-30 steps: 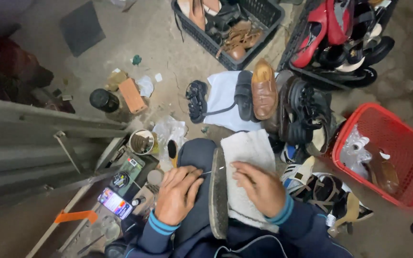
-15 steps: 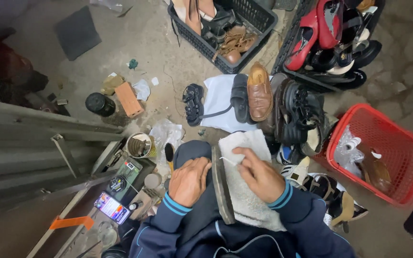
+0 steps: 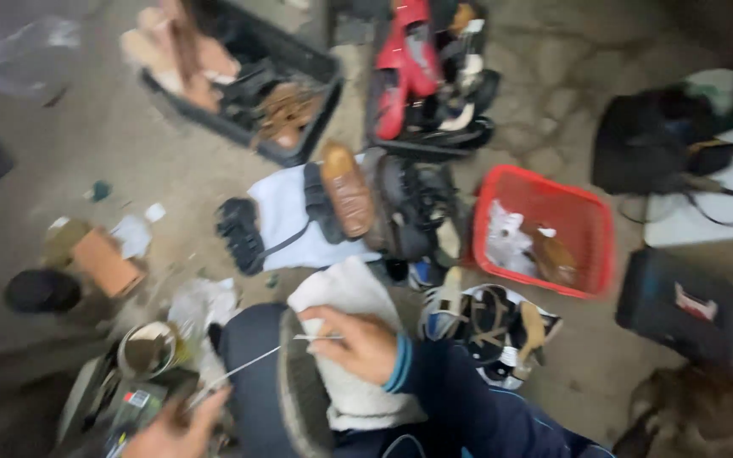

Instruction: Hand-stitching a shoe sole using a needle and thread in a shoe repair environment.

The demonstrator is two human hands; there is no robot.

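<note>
Head view: we hold the right hand [image 3: 358, 343] on a white cloth [image 3: 345, 297] spread over the knee, its grip pinched together on a thin needle [image 3: 316, 337]. A pale thread [image 3: 243, 369] runs taut from there down to the left hand [image 3: 176, 428] at the lower edge, whose grip is closed on the thread. A dark shoe sole [image 3: 299, 399] stands on edge between the two hands, against the cloth. On the floor beyond lie a brown shoe [image 3: 345, 187], a red basket [image 3: 591, 225] and a black crate [image 3: 299, 59].
</note>
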